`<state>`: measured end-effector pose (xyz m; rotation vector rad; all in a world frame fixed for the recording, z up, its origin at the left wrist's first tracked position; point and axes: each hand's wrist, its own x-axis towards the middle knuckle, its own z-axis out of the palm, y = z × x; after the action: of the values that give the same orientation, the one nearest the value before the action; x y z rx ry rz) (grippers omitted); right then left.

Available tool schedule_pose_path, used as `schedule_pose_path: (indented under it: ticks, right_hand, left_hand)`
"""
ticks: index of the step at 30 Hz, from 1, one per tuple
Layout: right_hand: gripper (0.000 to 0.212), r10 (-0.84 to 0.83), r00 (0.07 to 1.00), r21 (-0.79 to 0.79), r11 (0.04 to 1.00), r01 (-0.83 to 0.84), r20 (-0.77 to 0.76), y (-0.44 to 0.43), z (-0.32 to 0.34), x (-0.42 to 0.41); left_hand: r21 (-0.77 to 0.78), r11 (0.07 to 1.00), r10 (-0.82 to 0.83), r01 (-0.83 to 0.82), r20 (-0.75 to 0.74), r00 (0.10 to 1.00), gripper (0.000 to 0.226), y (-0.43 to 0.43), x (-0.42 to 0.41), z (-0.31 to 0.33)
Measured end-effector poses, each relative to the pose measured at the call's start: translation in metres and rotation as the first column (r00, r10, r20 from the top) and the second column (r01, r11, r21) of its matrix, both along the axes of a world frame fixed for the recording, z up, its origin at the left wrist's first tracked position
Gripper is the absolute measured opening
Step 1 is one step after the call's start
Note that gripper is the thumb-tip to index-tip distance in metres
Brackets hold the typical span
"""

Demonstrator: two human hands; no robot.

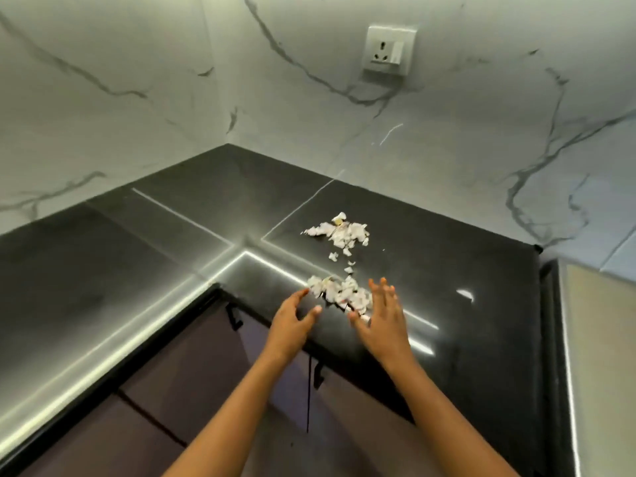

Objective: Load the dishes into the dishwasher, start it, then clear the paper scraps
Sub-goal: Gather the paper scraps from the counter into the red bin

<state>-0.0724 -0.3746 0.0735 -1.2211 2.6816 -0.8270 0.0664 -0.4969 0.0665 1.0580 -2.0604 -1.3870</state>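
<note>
White paper scraps lie on the black countertop (447, 270) in two heaps. The near heap (340, 292) sits by the counter's front edge, and the far heap (344, 232) lies further back, with a few loose bits between them. My left hand (292, 321) is at the left of the near heap, fingers spread and relaxed, fingertips at the scraps. My right hand (382, 318) flanks the heap's right side, fingers straight and pointing away from me, thumb near a scrap. Neither hand holds anything. No dishes or dishwasher are in view.
The glossy black counter forms an L-shaped corner against marble-patterned walls. A white wall socket (389, 49) is mounted above the counter at the back. Dark cabinet doors with black handles (234, 316) run below the counter's edge. A beige surface (602, 356) borders the counter's right end.
</note>
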Motion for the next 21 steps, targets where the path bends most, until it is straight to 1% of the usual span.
schedule_pose_path:
  ticks: [1,2,3,4,5,6,7,9,10,13,15,17,20,21]
  right_hand:
    - [0.085,0.006,1.000,0.091,0.996,-0.006,-0.009,-0.003,-0.009,-0.011]
    - [0.092,0.009,1.000,0.157,0.988,-0.009,0.000,-0.005,-0.015,-0.019]
    - [0.097,0.015,1.000,0.201,0.979,-0.017,0.011,-0.008,-0.020,-0.025]
    - [0.101,0.012,1.000,0.228,0.973,-0.014,0.011,-0.013,-0.023,-0.031]
    - [0.104,0.011,1.000,0.267,0.964,-0.011,0.001,-0.017,-0.027,-0.035]
    - [0.108,0.008,1.000,0.294,0.956,-0.005,-0.008,-0.022,-0.029,-0.039]
    - [0.110,0.010,1.000,0.311,0.950,-0.005,-0.017,-0.026,-0.032,-0.042]
    - [0.106,0.010,1.000,0.310,0.951,0.000,-0.029,-0.037,-0.035,-0.045]
    - [0.104,0.005,1.000,0.304,0.953,0.004,-0.029,-0.043,-0.034,-0.047]
    - [0.104,-0.014,0.999,0.314,0.949,0.028,-0.047,-0.070,-0.034,-0.058]
    - [0.105,-0.038,0.998,0.311,0.949,0.052,-0.053,-0.089,-0.033,-0.067]
    - [0.106,-0.072,0.997,0.305,0.949,0.077,-0.028,-0.106,-0.032,-0.074]
    - [0.110,-0.109,0.994,0.287,0.952,0.108,-0.014,-0.121,-0.028,-0.086]
    - [0.113,-0.111,0.994,0.258,0.961,0.103,0.018,-0.122,-0.028,-0.091]
  left_hand:
    - [-0.054,0.997,-0.049,0.053,0.078,0.996,0.076,-0.003,-0.013,-0.006]
    - [-0.113,0.988,-0.083,0.104,0.178,0.980,0.090,-0.005,-0.024,-0.013]
    - [-0.189,0.970,-0.092,0.151,0.292,0.952,0.093,-0.006,-0.032,-0.018]
    - [-0.269,0.944,-0.076,0.192,0.388,0.918,0.091,-0.009,-0.041,-0.023]
    - [-0.323,0.918,-0.061,0.231,0.459,0.886,0.090,-0.013,-0.047,-0.028]
    - [-0.352,0.901,-0.050,0.254,0.497,0.866,0.092,-0.017,-0.051,-0.028]
    - [-0.372,0.890,-0.037,0.263,0.516,0.856,0.100,-0.022,-0.054,-0.029]
    - [-0.402,0.870,-0.025,0.286,0.542,0.840,0.120,-0.036,-0.061,-0.031]
    - [-0.413,0.858,-0.029,0.305,0.555,0.832,0.125,-0.045,-0.065,-0.033]
    - [-0.446,0.812,-0.061,0.377,0.579,0.813,0.122,-0.071,-0.077,-0.033]
    - [-0.450,0.791,-0.089,0.415,0.586,0.805,0.116,-0.088,-0.088,-0.031]
    - [-0.438,0.779,-0.131,0.449,0.586,0.800,0.107,-0.106,-0.102,-0.028]
    - [-0.383,0.773,-0.246,0.507,0.555,0.794,0.115,-0.130,-0.119,-0.024]
    - [-0.362,0.776,-0.295,0.517,0.516,0.804,0.110,-0.138,-0.121,-0.024]
